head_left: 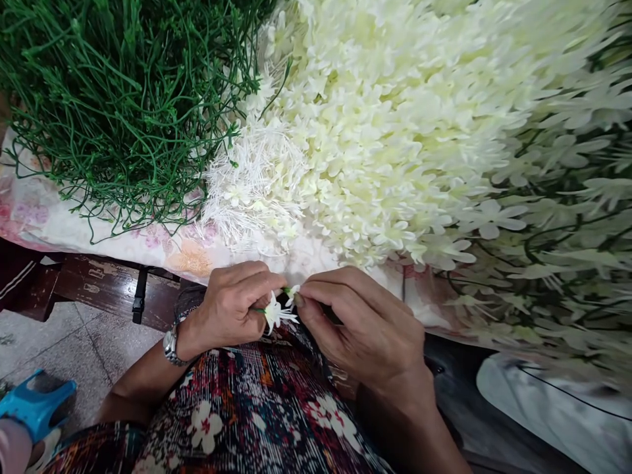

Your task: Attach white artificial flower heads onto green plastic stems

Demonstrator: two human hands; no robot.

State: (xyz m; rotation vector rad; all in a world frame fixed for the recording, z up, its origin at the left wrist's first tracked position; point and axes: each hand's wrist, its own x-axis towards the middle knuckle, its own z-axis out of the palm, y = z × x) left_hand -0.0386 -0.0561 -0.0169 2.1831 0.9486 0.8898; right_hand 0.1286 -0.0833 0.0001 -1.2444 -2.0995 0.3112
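Observation:
My left hand (pixel 237 304) is closed round a thin green artificial flower stem, most of it hidden in the fingers. A white artificial flower (pixel 275 312) with fine white strands sticks out beside the thumb. My right hand (pixel 363 322) pinches a small white blossom (pixel 293 294) between thumb and forefinger, at a green stem tip by my left fingertips. Both hands are close together above my lap, just in front of the table edge. Beyond them lie loose white stamen strands (pixel 251 178) and a large heap of pale white-yellow petals (pixel 395 131).
A dense pile of green plastic stems (pixel 133 99) covers the table's left side, on a flowered cloth (pixel 162 247). Finished-looking white flowers on stems (pixel 557 230) crowd the right edge. A blue plastic object (pixel 37 405) is at lower left; a pale grey covered shape (pixel 553 408) is at lower right.

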